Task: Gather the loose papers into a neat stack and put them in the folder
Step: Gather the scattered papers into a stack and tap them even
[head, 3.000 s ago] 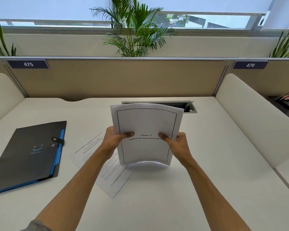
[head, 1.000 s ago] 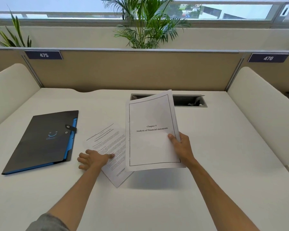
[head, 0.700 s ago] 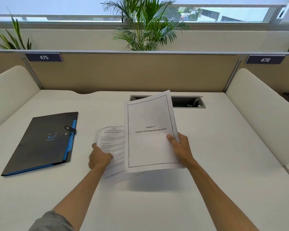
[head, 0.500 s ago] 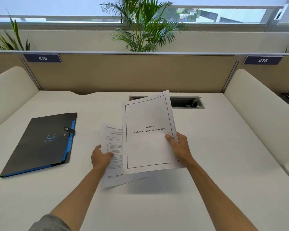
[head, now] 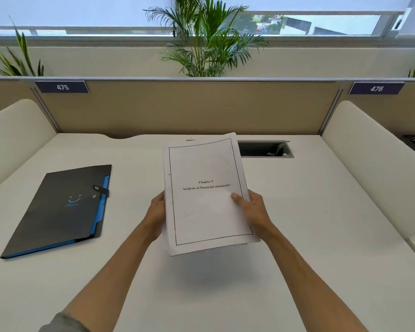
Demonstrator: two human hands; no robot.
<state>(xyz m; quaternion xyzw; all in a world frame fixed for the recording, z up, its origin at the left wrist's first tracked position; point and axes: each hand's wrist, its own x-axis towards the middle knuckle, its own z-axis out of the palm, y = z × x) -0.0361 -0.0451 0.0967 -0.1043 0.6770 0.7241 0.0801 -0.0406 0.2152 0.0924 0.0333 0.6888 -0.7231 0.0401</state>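
Head view. Papers [head: 207, 192]: one stack held above the desk [head: 321, 236], edges slightly uneven. Right hand [head: 253, 213]: thumb pinching the top sheet. Left hand [head: 156, 212]: at the stack's left edge, fingers hidden. Folder [head: 58, 207]: closed, well apart leftward. Risk: uneven sheets may slip while opening it.

I count one stack of papers [head: 207, 195] — the number of sheets in it I cannot tell — and one dark folder [head: 58, 209] near the tabletop's left edge. Two hands: left hand [head: 156, 213], right hand [head: 253, 212]. Two number plates, 475 [head: 62, 87] and 476 [head: 376, 88] — three plants behind.
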